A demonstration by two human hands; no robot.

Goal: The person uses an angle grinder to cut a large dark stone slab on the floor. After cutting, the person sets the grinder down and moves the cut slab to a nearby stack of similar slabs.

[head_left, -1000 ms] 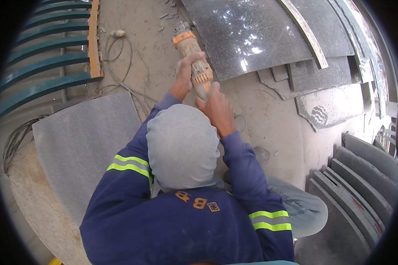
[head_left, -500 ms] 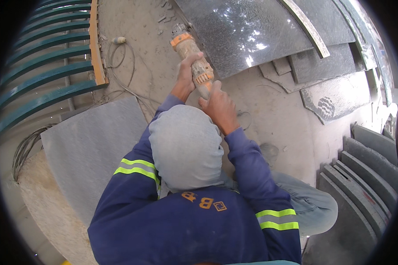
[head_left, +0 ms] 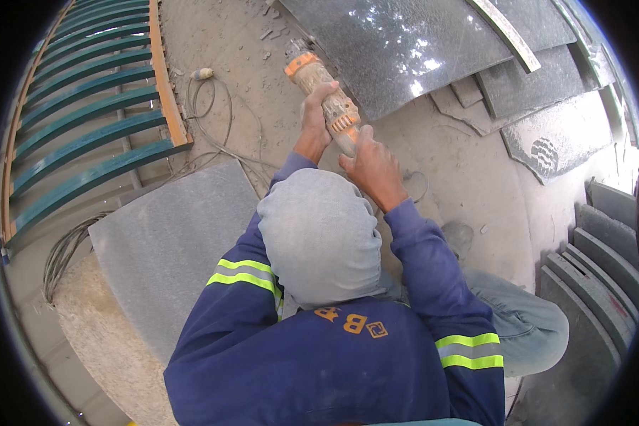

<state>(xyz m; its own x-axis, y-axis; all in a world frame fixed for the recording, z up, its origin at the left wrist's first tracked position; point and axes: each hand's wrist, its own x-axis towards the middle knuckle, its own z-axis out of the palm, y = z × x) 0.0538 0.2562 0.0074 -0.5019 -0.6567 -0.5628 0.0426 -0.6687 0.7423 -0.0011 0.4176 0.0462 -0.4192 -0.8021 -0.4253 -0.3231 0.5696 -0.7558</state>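
Neither my left hand nor my right hand shows. Just below me a co-worker (head_left: 305, 369) in a navy jacket with reflective bands and a grey head covering (head_left: 318, 234) sits with their back toward me. Their left hand (head_left: 316, 117) wraps round the body of a dusty orange-and-grey power tool (head_left: 319, 82), apparently a grinder. Their right hand (head_left: 376, 167) grips its rear end. The tool's head points toward the top of the view, beside a polished dark stone slab (head_left: 390, 42).
Teal curved slats in an orange frame (head_left: 89, 153) stand at left, near coiled cables (head_left: 71, 248). A loose cable with a plug (head_left: 202, 74) lies on the dusty floor. A grey sheet (head_left: 163, 255) lies at lower left. Stone slabs (head_left: 525, 92) are stacked upper right, with more (head_left: 582, 298) at lower right.
The whole scene has shifted rightward in the picture, showing more of the slatted frame. The co-worker's grip on the tool looks the same.
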